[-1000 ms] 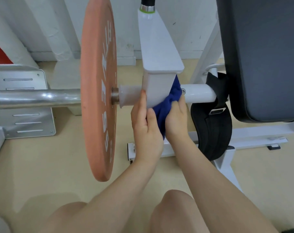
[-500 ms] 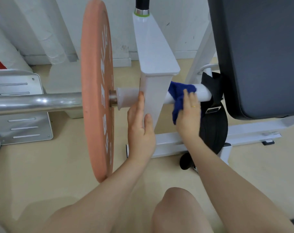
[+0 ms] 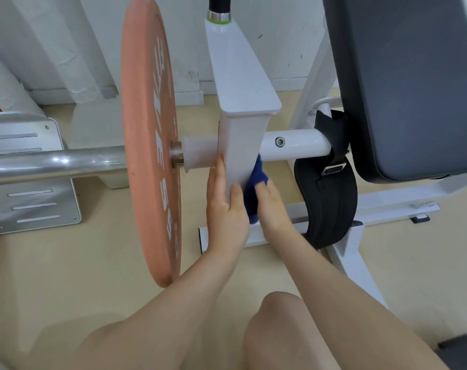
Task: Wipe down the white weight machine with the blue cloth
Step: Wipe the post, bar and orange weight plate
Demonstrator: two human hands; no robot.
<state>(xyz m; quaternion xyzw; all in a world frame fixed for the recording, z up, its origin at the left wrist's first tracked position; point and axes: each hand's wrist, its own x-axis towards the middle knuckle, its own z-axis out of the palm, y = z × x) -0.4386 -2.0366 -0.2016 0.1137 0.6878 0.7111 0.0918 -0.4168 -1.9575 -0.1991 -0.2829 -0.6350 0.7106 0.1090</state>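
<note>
Between both hands, blue cloth [image 3: 254, 182] is pinched by right hand [image 3: 271, 206]; left hand [image 3: 225, 209] lies spread on white arm [image 3: 243, 145].

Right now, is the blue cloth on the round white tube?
No, the right hand presses the blue cloth against the right side of the white square arm, below the round tube.

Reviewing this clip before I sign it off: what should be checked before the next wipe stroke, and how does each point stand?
1. Blue cloth in right hand: ok.
2. Cloth touching the white arm: ok, on its right side.
3. Left hand steadying the arm: ok, fingers flat on it.
4. Hands apart from the orange plate: ok.
5. White tube already clean: cannot tell.
</note>
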